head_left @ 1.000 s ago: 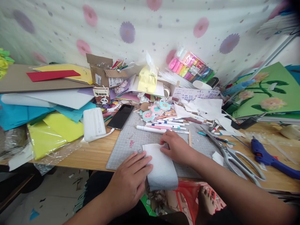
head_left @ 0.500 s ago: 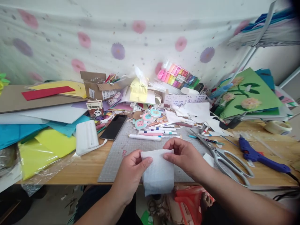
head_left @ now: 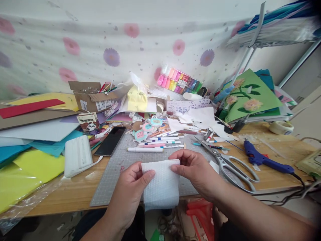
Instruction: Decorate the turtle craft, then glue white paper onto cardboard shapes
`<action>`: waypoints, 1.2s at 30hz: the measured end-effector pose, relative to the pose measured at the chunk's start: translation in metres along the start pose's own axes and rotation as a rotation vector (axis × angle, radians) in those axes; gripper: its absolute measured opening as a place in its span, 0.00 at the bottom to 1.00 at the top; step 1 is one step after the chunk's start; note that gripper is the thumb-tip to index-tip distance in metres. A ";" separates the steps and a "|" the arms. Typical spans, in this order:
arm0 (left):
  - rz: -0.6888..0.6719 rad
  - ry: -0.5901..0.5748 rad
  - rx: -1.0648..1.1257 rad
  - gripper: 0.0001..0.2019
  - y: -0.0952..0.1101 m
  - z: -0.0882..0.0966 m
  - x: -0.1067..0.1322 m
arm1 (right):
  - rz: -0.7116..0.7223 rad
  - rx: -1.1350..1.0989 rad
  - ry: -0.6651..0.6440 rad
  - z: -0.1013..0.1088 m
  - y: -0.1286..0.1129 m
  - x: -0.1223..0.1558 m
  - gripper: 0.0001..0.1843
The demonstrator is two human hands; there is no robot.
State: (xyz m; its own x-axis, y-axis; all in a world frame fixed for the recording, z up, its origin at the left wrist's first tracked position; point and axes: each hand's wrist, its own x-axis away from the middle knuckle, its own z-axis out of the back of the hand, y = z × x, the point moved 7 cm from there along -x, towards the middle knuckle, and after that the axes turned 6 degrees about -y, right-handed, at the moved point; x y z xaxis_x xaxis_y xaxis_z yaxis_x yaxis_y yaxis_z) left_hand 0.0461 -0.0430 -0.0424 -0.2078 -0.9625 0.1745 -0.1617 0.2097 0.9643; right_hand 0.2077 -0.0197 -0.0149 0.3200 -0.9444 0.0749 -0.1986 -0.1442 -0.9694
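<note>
Between my hands hangs a white, finely textured sheet (head_left: 162, 189), like a paper towel or soft wipe, over the front edge of the grey cutting mat (head_left: 105, 182). My left hand (head_left: 134, 187) pinches its upper left corner, thumb in front and fingers behind. At the upper right corner, my right hand (head_left: 192, 169) holds it the same way. The sheet hangs roughly flat, its lower end past the table edge. Beyond it, several markers (head_left: 157, 142) lie across the mat. Large silver scissors (head_left: 228, 165) rest to the right of my right hand.
A blue glue gun (head_left: 265, 159) lies at the right, its cord trailing off. On the left are a phone (head_left: 111, 140), a white power bank (head_left: 78, 155) and yellow sheets (head_left: 32, 174). Paper scraps (head_left: 200, 117) and a cardboard box (head_left: 92, 100) are farther back.
The view has turned to the right, so things on the table appear shifted left. Both hands keep their pinch on the white sheet, which faces me a little more squarely.
</note>
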 end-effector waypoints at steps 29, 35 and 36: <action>0.002 -0.137 0.079 0.13 0.005 -0.009 0.008 | 0.084 0.016 0.087 0.002 -0.002 0.002 0.10; 0.087 -0.231 -0.023 0.14 -0.009 -0.015 0.007 | 0.137 -0.020 0.118 0.007 -0.019 -0.004 0.08; 0.089 -0.226 -0.022 0.13 -0.010 -0.015 0.006 | 0.150 -0.019 0.113 0.007 -0.022 -0.004 0.08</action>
State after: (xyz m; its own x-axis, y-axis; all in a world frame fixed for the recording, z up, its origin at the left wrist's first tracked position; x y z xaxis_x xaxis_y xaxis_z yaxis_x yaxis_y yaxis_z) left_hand 0.0610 -0.0538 -0.0483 -0.4317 -0.8767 0.2122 -0.1121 0.2856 0.9518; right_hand 0.2170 -0.0104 0.0044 0.1798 -0.9827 -0.0435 -0.2546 -0.0038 -0.9670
